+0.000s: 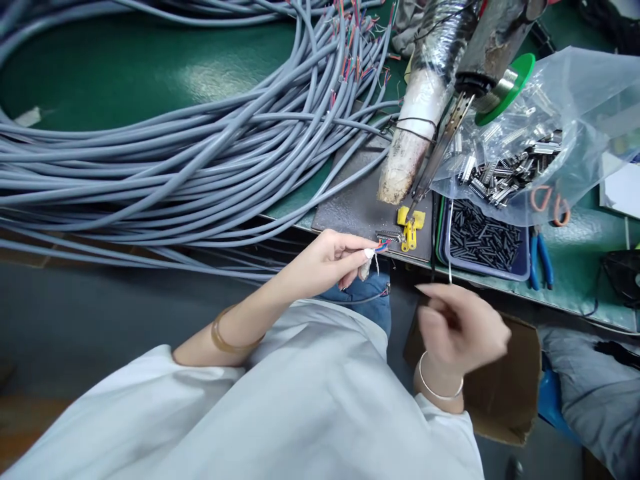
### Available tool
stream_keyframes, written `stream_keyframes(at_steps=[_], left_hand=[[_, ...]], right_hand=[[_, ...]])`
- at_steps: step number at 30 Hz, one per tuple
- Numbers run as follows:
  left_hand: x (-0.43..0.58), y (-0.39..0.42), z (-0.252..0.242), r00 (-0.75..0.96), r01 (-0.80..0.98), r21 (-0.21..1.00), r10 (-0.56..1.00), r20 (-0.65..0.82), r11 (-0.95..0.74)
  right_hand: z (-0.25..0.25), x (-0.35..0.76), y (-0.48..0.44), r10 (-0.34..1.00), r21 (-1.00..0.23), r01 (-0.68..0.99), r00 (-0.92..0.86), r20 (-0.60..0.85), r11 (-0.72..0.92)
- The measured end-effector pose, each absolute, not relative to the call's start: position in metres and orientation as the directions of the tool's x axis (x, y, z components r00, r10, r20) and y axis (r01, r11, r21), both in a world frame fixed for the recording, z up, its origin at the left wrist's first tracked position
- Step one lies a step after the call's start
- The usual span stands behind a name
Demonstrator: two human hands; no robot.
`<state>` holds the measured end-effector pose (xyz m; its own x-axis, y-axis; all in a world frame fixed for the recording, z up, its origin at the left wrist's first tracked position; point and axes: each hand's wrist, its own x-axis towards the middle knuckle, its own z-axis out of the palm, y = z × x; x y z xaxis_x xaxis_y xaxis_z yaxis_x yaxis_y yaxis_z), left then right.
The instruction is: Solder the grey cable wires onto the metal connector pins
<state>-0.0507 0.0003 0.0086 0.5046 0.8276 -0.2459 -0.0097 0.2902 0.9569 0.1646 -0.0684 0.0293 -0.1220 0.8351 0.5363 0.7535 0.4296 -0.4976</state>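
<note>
Left of the yellow plastic clamp [410, 235], the left hand [333, 263] pinches thin wires [383, 247] by a metal connector [387, 237]; rightward, the right hand [465, 327] curls, grip too blurred to tell. Behind, a crusty tube [407, 147]; leftward, smooth grey cables [225, 157].

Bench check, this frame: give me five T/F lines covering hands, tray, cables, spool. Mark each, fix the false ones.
1. The left hand holds thin coloured wires. True.
2. The right hand is inside the tray. False: it is outside, on the wearer's side of the tray.
3. The tray holds bright red pieces. False: they are small black pieces.
4. Thick grey cables lie across the left of the picture. True.
5. The spool's rim is orange. False: it is green.
</note>
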Motion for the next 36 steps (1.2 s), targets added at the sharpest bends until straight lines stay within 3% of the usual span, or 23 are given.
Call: stream_keyframes(at_steps=[3,7,10,13,14,17,19,21,23,25,27,29,32,36], left_hand=[[-0.051,-0.003,0.008,0.506,-0.036,0.957,0.831,-0.230,0.287],[-0.050,-0.011,0.013,0.518,-0.020,0.973,0.834,-0.187,0.231],[-0.048,-0.017,0.013,0.467,0.070,0.994,0.878,-0.108,0.086],[-0.043,-0.027,0.011,0.343,0.221,0.966,0.938,0.053,-0.136],[-0.040,-0.031,0.011,0.334,0.278,0.933,0.934,0.129,-0.228],[-0.033,-0.046,0.018,0.475,0.436,0.719,0.816,0.328,-0.542],[-0.030,-0.053,0.028,0.652,0.440,0.582,0.689,0.317,-0.684],[-0.030,-0.053,0.037,0.804,0.303,0.616,0.542,0.245,-0.727],[-0.032,-0.046,0.038,0.903,0.068,0.799,0.377,0.205,-0.597],[-0.033,-0.033,0.029,0.937,-0.094,0.968,0.308,0.165,-0.234],[-0.035,-0.021,0.014,0.885,-0.096,0.981,0.466,0.008,0.167],[-0.037,-0.012,0.000,0.756,-0.149,0.899,0.634,-0.164,0.411],[-0.037,-0.007,-0.010,0.609,-0.220,0.846,0.746,-0.269,0.486],[-0.032,-0.006,-0.004,0.497,-0.186,0.902,0.830,-0.255,0.389]], right_hand=[[0.024,0.142,-0.058,0.848,-0.339,0.826,-0.275,0.453,0.449],[0.023,0.134,-0.052,0.858,-0.407,0.794,-0.263,0.441,0.453],[0.038,0.148,-0.059,0.847,-0.515,0.772,-0.056,0.528,0.373],[0.056,0.172,-0.060,0.678,-0.556,0.808,0.299,0.672,0.195],[0.059,0.182,-0.056,0.655,-0.540,0.831,0.334,0.678,0.135],[0.058,0.210,-0.034,0.774,-0.375,0.926,0.201,0.600,0.050],[0.049,0.223,-0.015,0.848,-0.258,0.964,0.082,0.524,0.066],[0.037,0.231,0.000,0.876,-0.221,0.973,0.042,0.480,0.074],[0.028,0.234,0.010,0.893,-0.216,0.973,0.027,0.449,0.079],[0.023,0.235,0.013,0.888,-0.217,0.973,0.035,0.459,0.074],[0.023,0.238,0.011,0.860,-0.229,0.971,0.054,0.507,0.073],[0.027,0.240,0.005,0.813,-0.267,0.960,0.092,0.575,0.080],[0.037,0.231,-0.008,0.707,-0.442,0.893,0.258,0.659,0.086],[0.044,0.195,-0.036,0.669,-0.770,0.598,0.481,0.566,0.222]])
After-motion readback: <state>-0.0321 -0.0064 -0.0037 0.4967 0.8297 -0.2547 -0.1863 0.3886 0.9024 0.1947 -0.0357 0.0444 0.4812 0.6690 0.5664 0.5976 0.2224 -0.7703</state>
